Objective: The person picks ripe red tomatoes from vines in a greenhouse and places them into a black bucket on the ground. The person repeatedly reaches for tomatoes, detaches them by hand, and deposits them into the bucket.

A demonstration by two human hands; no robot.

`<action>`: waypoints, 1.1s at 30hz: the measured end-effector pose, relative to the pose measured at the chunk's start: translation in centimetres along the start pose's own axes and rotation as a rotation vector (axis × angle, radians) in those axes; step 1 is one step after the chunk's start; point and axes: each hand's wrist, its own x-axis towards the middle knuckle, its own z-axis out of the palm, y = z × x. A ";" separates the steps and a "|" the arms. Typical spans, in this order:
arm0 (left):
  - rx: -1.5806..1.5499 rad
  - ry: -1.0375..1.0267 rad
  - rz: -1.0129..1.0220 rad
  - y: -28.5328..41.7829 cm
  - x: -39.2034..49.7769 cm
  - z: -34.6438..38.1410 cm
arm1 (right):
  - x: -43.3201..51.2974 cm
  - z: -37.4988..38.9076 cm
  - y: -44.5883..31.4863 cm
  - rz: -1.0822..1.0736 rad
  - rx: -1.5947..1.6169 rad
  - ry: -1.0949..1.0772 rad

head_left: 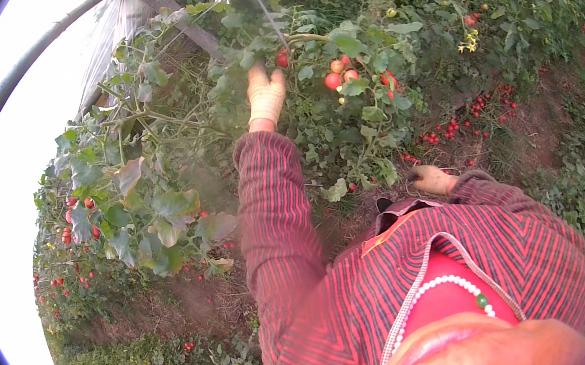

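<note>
My left hand [265,96], in a pale glove, reaches up into the leaves of a tomato plant [315,19]. Leaves cover its fingertips, so I cannot see whether they grip anything. Just right of the thumb hangs a red tomato [283,58]. Farther right on the plant is a cluster of red and orange tomatoes [333,80]. Low in front of my body is my right hand [431,180], also gloved, with dark-stained fingertips. Its fingers point left and look bent; what they may hold is hidden.
Many loose red tomatoes [449,130] lie on the ground beyond my right hand. A leafy branch [150,115] stretches across the left. A wooden post [183,22], plastic sheeting [111,45] and a curved pipe [17,69] stand at upper left. More tomato plants [155,361] grow at lower left.
</note>
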 end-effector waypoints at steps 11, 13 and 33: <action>0.240 -0.679 -0.240 -2.1 7.9 -0.1 | -5.9 0.3 7.9 0.288 0.163 0.138; 0.308 -0.647 -0.258 -1.3 7.9 0.2 | -5.5 0.9 8.5 0.346 0.133 0.101; 0.255 -0.369 -0.196 1.4 3.9 0.7 | 19.7 -3.7 -20.5 -0.139 1.120 0.405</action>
